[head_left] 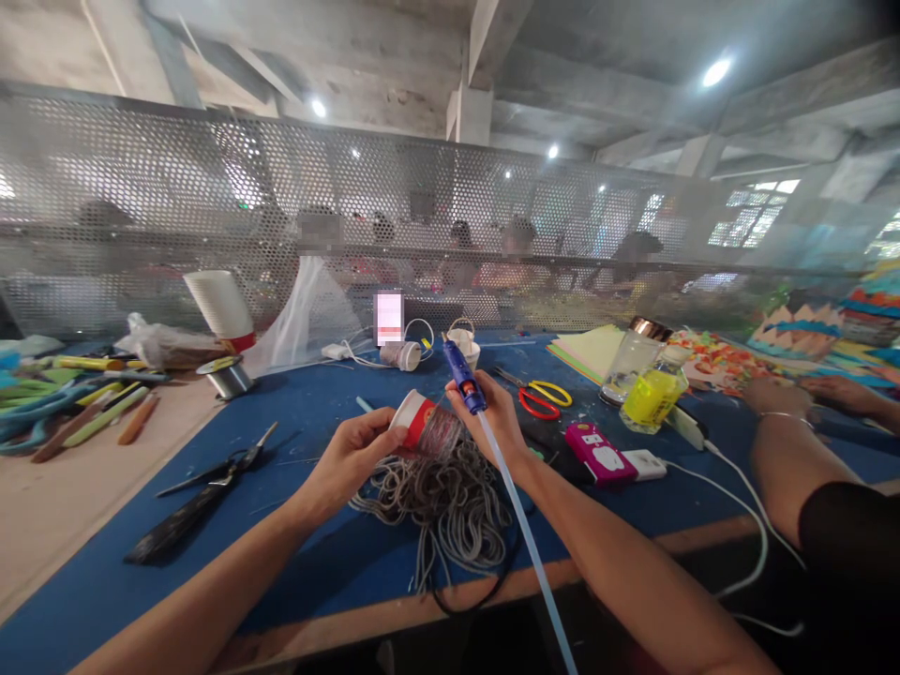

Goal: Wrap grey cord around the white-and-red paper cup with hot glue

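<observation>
My left hand is closed on a red and white paper cup lying on its side, partly wrapped in grey cord. My right hand grips a blue glue gun whose tip points up and away. A long clear glue stick trails back from the gun toward me. Under both hands a loose heap of grey cord lies on the blue table mat.
Black scissors lie left on the mat. Red and yellow scissors, a pink device with a white cable, a glass jar and a yellow bottle sit right. Another person's arm rests at right. Perforated metal screen behind.
</observation>
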Demonstrator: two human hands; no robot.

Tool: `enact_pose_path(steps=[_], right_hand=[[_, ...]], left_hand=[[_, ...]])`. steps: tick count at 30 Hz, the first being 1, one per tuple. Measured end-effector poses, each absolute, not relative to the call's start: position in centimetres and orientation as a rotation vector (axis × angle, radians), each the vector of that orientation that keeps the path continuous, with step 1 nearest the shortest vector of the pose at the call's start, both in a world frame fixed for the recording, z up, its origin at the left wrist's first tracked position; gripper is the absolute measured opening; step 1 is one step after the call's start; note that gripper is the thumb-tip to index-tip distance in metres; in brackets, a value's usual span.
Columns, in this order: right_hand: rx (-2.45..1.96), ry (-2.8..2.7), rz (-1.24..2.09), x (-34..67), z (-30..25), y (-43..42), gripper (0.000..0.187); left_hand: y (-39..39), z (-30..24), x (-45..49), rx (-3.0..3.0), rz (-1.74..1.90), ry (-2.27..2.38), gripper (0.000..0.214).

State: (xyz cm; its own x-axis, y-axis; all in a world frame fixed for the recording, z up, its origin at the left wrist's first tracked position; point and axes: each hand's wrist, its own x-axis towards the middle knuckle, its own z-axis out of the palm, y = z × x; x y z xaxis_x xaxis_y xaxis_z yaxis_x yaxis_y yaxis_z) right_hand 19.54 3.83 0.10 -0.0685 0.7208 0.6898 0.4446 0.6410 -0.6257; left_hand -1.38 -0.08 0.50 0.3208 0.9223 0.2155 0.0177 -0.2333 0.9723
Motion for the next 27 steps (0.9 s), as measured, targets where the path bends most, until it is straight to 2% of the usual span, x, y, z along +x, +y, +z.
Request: enact_pose_path(steps=[27], right_hand=[[-0.983, -1.673, 0.565, 19.41, 0.12, 3.94, 0.020]], left_hand=[[-0.10, 0.14, -1.89, 1.519, 1.089, 0.865, 0.022]])
